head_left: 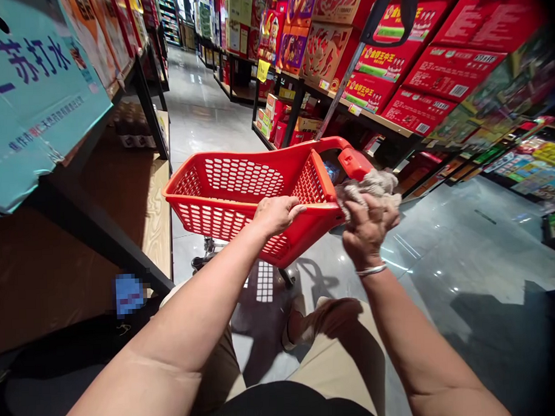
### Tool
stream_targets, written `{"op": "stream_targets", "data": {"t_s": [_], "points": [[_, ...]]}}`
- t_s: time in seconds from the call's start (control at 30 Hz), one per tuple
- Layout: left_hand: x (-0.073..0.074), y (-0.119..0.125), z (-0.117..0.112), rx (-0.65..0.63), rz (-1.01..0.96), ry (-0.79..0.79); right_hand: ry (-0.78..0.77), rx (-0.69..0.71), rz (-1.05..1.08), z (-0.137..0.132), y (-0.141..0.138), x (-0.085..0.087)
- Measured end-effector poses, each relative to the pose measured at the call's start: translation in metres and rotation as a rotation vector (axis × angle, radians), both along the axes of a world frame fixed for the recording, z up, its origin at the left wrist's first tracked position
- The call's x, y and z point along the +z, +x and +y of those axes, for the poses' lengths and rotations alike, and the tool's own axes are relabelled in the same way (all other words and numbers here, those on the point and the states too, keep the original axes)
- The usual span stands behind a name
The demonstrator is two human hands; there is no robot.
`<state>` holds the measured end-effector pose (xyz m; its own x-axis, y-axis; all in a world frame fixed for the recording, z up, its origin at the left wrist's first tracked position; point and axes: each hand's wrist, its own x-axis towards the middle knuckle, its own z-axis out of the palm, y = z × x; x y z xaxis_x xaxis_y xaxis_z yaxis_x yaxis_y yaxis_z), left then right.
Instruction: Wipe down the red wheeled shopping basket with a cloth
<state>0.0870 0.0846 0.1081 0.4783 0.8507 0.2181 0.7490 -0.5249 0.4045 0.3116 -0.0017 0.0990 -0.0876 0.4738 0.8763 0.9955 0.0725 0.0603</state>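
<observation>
A red plastic shopping basket on wheels stands in the shop aisle right in front of me, tilted, with its long handle rising to the upper right. My left hand is closed over the basket's near rim. My right hand is clenched round a crumpled grey-beige cloth and presses it against the basket's right corner near the handle base. A thin silver bangle sits on my right wrist. The basket looks empty inside.
A dark-framed shelf with a wooden board is at my left, with a teal carton above it. Red gift boxes fill the racks on the right. The glossy floor aisle runs ahead between the shelves.
</observation>
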Motion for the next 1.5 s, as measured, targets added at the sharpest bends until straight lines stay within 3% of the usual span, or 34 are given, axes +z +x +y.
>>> {"op": "stream_targets", "data": {"t_s": [0.13,0.23,0.3,0.4,0.57,0.67,0.77,0.93,1.07,1.17,1.27,1.4,1.5], "points": [[-0.001,-0.009,0.003,-0.093,0.029,-0.012,-0.054,0.146,-0.085,0.012,-0.061,-0.052],[-0.002,-0.019,0.008,-0.192,0.007,-0.024,-0.025,0.222,-0.169,0.017,-0.077,-0.063],[-0.003,-0.024,0.009,-0.252,-0.038,-0.014,-0.020,0.280,-0.267,0.015,-0.065,-0.052],[-0.005,-0.026,0.008,-0.261,-0.097,-0.003,-0.079,0.244,-0.328,0.003,-0.027,-0.018],[-0.011,-0.023,0.006,-0.203,-0.143,0.000,-0.215,0.070,-0.202,-0.014,0.052,0.043],[-0.011,-0.020,0.005,-0.193,-0.132,0.001,-0.235,0.045,-0.104,-0.011,0.085,0.064],[-0.004,-0.008,-0.002,-0.147,-0.085,0.014,-0.272,0.047,-0.022,-0.005,0.083,0.068],[0.016,0.038,-0.025,-0.215,-0.035,0.138,-0.290,0.043,-0.150,-0.003,0.010,0.050],[0.019,0.061,-0.033,-0.128,-0.056,0.145,-0.334,0.096,-0.219,-0.013,-0.023,0.049],[0.012,0.058,-0.031,-0.113,-0.126,0.145,-0.382,0.173,-0.292,-0.022,-0.007,0.062],[0.007,0.050,-0.029,-0.114,-0.187,0.145,-0.391,0.218,-0.259,-0.024,0.029,0.076],[0.012,0.042,-0.030,-0.143,-0.167,0.116,-0.378,0.297,-0.060,-0.007,0.072,0.088],[0.015,0.039,-0.031,-0.156,-0.148,0.115,-0.410,0.314,0.117,0.003,0.075,0.094]]}}
